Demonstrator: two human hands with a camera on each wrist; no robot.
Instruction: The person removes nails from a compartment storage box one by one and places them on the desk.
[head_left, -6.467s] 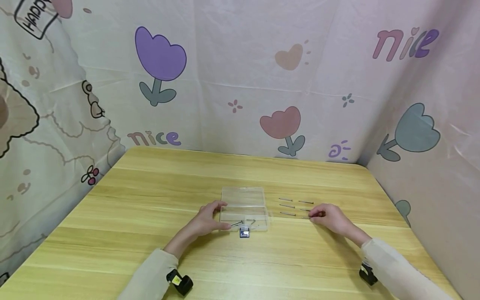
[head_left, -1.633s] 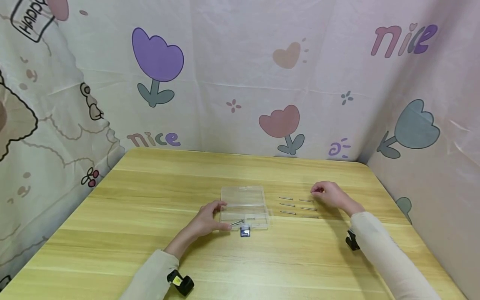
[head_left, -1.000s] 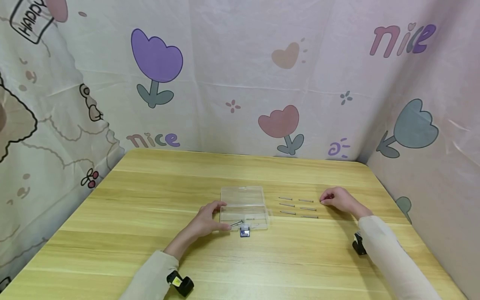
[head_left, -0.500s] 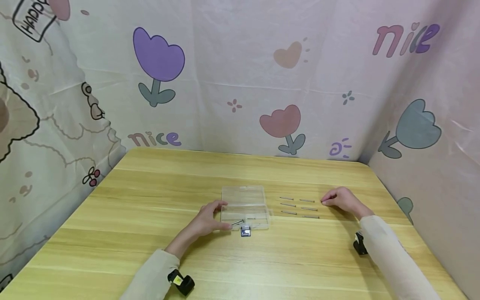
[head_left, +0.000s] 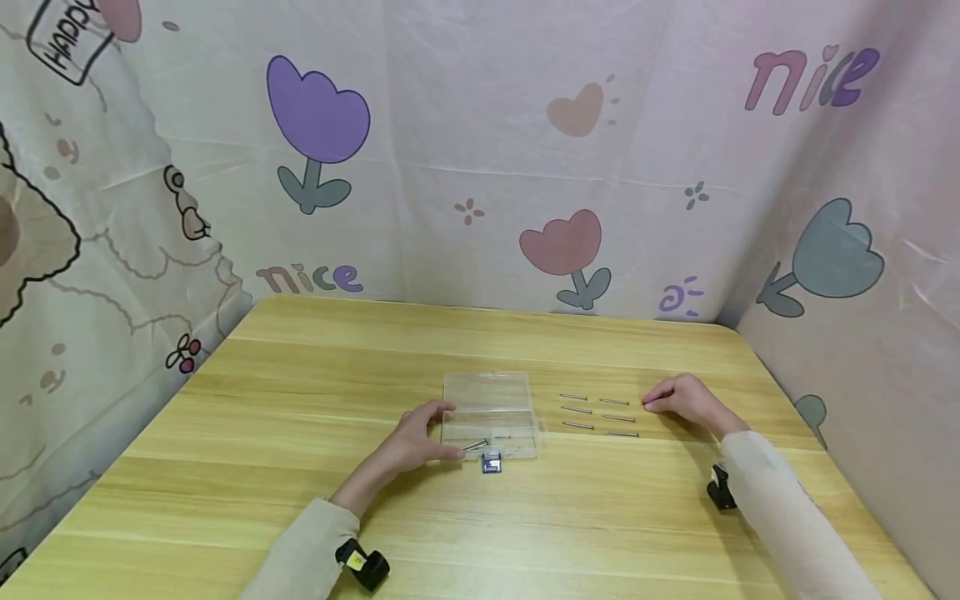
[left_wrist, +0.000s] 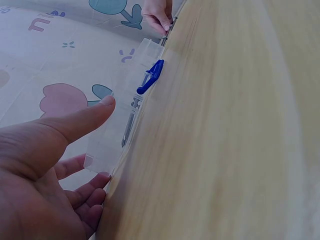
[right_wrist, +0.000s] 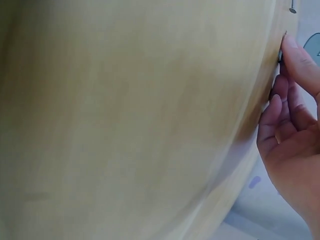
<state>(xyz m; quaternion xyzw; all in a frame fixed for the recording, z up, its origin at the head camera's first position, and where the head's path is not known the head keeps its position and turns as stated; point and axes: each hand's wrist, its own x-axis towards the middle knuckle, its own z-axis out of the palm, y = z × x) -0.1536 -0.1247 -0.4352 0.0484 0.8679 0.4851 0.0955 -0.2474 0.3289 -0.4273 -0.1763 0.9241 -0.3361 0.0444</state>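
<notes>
A clear plastic box lies with its lid up on the wooden table, with a blue latch at its front. Several nails rest inside. My left hand holds the box's left end, thumb at the front and fingers at the back; in the left wrist view the thumb overlaps the clear wall. Right of the box, nails lie in two columns of three. Just beyond them my right hand pinches another nail close over the tabletop, mostly hidden by the fingers.
The wooden table is enclosed by a printed cloth at the back and sides. A black wrist camera sits on the left sleeve, another black camera on the right one.
My right hand has gone from the front nail of the second column to the right of its back nail, holding almost still lately. My left hand stays at the box.
</notes>
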